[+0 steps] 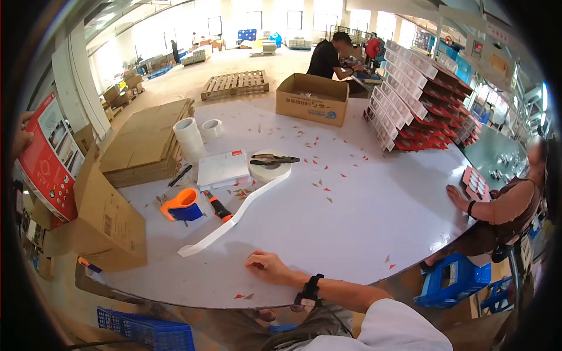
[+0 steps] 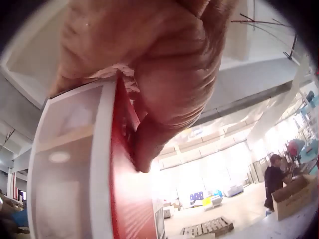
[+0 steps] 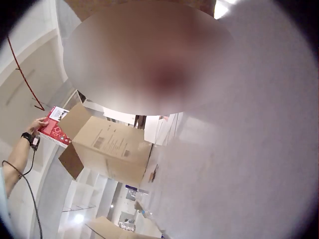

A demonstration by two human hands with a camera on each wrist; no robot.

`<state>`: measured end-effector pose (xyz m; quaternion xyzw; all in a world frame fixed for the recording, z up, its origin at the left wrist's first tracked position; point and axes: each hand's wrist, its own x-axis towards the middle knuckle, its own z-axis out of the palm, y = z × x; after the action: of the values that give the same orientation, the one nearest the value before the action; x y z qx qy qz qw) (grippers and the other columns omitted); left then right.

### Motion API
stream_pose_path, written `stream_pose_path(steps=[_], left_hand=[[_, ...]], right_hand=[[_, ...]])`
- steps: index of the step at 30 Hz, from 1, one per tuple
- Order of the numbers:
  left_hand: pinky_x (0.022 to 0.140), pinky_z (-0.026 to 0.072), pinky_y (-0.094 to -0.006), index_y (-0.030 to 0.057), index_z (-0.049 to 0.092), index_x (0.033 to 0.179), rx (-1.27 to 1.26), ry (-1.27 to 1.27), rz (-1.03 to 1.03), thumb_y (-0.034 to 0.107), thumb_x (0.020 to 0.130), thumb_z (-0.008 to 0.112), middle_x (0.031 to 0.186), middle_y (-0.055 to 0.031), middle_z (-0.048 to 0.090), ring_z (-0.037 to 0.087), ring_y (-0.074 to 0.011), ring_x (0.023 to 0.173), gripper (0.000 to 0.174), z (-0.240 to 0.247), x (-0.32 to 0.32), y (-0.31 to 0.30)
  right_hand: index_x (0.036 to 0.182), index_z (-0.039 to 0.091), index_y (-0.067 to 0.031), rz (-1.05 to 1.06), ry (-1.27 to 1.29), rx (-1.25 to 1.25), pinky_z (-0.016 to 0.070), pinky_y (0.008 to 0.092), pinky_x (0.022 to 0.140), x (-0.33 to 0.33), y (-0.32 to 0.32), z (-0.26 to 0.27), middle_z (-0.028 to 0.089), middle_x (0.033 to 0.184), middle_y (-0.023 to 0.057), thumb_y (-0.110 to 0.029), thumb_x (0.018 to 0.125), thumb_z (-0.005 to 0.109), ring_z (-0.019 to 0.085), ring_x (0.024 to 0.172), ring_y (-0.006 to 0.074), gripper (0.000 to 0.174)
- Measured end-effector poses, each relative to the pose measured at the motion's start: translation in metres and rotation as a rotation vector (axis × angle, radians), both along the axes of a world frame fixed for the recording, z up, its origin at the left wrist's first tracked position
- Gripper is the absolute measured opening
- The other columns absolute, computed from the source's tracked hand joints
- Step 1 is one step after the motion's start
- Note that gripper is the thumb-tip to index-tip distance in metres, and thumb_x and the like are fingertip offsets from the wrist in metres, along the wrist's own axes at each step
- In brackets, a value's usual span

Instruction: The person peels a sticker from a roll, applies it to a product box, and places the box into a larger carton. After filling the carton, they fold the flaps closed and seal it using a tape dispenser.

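Observation:
My left hand (image 1: 22, 137) is raised at the far left edge and grips the top of a red and white printed box (image 1: 50, 158). Up close, its fingers (image 2: 149, 74) curl round the box's red edge (image 2: 119, 164). Below the box stands an open brown cardboard carton (image 1: 108, 222) beside the table. My right hand (image 1: 266, 266) rests on the white table (image 1: 363, 210) near its front edge, fingers relaxed and holding nothing. The right wrist view shows the red box (image 3: 55, 127) and the carton (image 3: 109, 144) from afar.
On the table lie a white strip (image 1: 234, 216), an orange tape dispenser (image 1: 181, 205), a knife (image 1: 219, 207), a white flat box (image 1: 221, 169), pliers (image 1: 274, 159), tape rolls (image 1: 188, 131) and flat cardboard (image 1: 149, 140). Tray stacks (image 1: 418, 99) stand far right. Another person (image 1: 503, 205) leans on the right edge.

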<state>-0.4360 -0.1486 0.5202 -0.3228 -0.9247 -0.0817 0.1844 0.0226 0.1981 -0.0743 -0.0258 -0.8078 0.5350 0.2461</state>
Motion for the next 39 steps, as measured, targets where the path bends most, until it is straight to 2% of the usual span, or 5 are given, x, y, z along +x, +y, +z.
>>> stream_pose_path(steps=[6, 9, 25, 29, 39], left_hand=[[0.089, 0.0584, -0.0419, 0.0048, 0.069, 0.135, 0.139, 0.126, -0.19, 0.03, 0.077, 0.084, 0.112, -0.0242, 0.077, 0.076, -0.0336, 0.101, 0.065, -0.137, -0.133, -0.049], [0.092, 0.0578, -0.0424, 0.007, 0.068, 0.138, -0.253, 0.099, 0.16, 0.032, 0.079, 0.084, 0.117, -0.0247, 0.076, 0.075, -0.0359, 0.108, 0.065, -0.146, -0.049, -0.01], [0.097, 0.0524, -0.0336, 0.0027, 0.069, 0.131, 0.057, 0.06, 0.011, 0.013, 0.098, 0.065, 0.121, -0.0132, 0.074, 0.069, -0.0213, 0.106, 0.035, -0.203, -0.054, -0.07], [0.094, 0.052, -0.0292, 0.0045, 0.071, 0.128, 0.639, 0.304, -0.089, 0.012, 0.106, 0.059, 0.109, -0.0088, 0.075, 0.067, -0.0174, 0.093, 0.026, -0.187, 0.084, -0.021], [0.077, 0.0536, -0.0393, 0.0062, 0.072, 0.088, 0.344, 0.029, -0.813, 0.004, 0.084, 0.078, 0.082, -0.0053, 0.07, 0.067, -0.0271, 0.08, 0.007, -0.412, 0.319, 0.105]], right_hand=[[0.103, 0.07, -0.0038, 0.012, -0.045, 0.001, 0.0558, 0.0317, 0.071, 0.004, 0.001, 0.006, 0.068, 0.103, 0.0081, -0.004, 0.097, 0.07, 0.068, 0.078, 0.02, 0.006], [0.104, 0.071, -0.004, 0.014, -0.052, -0.029, 0.0529, 0.029, 0.069, 0.005, -0.001, 0.009, 0.068, 0.103, 0.0053, -0.002, 0.098, 0.069, 0.064, 0.076, 0.0165, 0.007], [0.102, 0.071, -0.0009, 0.005, -0.005, -0.065, 0.0547, 0.0295, 0.07, 0.003, -0.003, 0.007, 0.067, 0.096, 0.0085, 0.003, 0.094, 0.068, 0.066, 0.076, 0.016, 0.009], [0.103, 0.072, 0.0001, 0.002, -0.018, -0.101, 0.0542, 0.0285, 0.069, 0.005, 0.0, 0.01, 0.067, 0.095, 0.0083, 0.002, 0.094, 0.069, 0.066, 0.075, 0.0156, 0.009], [0.102, 0.074, -0.0007, -0.012, -0.079, -0.101, 0.0539, 0.0283, 0.065, 0.041, 0.003, 0.022, 0.069, 0.094, 0.009, 0.0, 0.094, 0.072, 0.066, 0.073, 0.015, 0.008]])
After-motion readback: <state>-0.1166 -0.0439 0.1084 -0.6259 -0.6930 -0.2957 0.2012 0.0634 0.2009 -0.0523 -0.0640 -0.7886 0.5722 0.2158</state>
